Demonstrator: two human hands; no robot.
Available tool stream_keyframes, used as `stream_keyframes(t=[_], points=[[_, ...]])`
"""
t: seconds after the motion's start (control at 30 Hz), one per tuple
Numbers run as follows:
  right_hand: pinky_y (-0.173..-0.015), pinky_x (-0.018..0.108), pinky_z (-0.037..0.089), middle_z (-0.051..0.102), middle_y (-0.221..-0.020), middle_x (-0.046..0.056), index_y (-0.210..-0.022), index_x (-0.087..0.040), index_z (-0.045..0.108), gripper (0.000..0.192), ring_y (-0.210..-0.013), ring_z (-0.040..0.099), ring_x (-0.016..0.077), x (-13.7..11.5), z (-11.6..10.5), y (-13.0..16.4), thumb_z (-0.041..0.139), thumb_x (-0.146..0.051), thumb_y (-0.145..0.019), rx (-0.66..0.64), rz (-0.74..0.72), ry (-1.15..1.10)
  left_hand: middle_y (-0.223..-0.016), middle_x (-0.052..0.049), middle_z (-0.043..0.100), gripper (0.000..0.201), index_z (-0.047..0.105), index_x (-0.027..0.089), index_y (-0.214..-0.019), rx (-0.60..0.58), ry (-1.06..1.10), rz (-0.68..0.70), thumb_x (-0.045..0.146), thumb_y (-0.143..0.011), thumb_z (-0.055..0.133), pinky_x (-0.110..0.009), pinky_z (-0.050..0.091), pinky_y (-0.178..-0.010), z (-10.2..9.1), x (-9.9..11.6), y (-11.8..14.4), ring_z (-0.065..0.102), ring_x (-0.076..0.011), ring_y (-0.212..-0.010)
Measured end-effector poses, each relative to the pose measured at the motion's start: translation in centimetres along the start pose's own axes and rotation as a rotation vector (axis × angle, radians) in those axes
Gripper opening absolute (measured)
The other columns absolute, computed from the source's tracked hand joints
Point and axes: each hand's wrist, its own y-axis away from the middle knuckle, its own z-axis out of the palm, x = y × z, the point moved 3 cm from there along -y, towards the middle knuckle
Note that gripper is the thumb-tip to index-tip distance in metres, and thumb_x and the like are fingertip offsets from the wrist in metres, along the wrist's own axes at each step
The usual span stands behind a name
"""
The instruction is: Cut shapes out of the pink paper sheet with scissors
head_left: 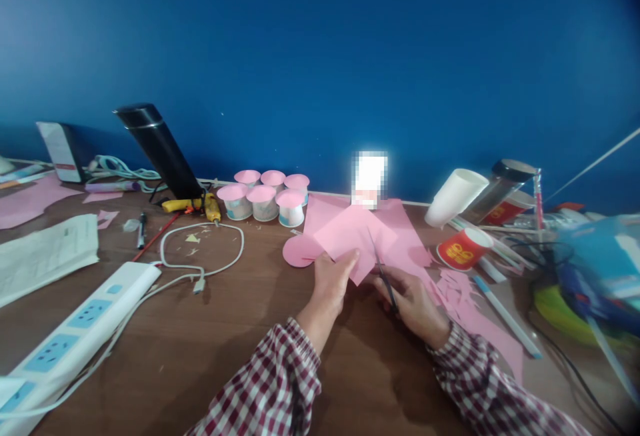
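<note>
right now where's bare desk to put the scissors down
Bare wood lies between the power strip and the left hand, below the white cable. It is crowded right of the right hand: pink scraps, pens, red cup.

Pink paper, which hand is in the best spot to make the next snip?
Probably the right hand: it holds the scissors, whose blades reach the pink paper. The left hand pinches the sheet's lower edge, so it suits steadying.
</note>
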Motion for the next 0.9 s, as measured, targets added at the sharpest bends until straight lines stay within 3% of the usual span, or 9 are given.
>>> stream_keyframes(t=[0.9], points=[[-0.042, 0.022, 0.038, 0.049, -0.055, -0.003, -0.108, -0.011, 0.063, 0.045, -0.048, 0.045, 0.0112, 0.52, -0.11, -0.03, 0.058, -0.049, -0.083, -0.013, -0.003, 0.002, -0.081, -0.013, 0.072, 0.038, 0.069, 0.007, -0.088, -0.021, -0.021, -0.025, 0.035, -0.063, 0.077, -0.030, 0.053, -0.063, -0.12, -0.01, 0.01, 0.067, -0.0213, -0.071]])
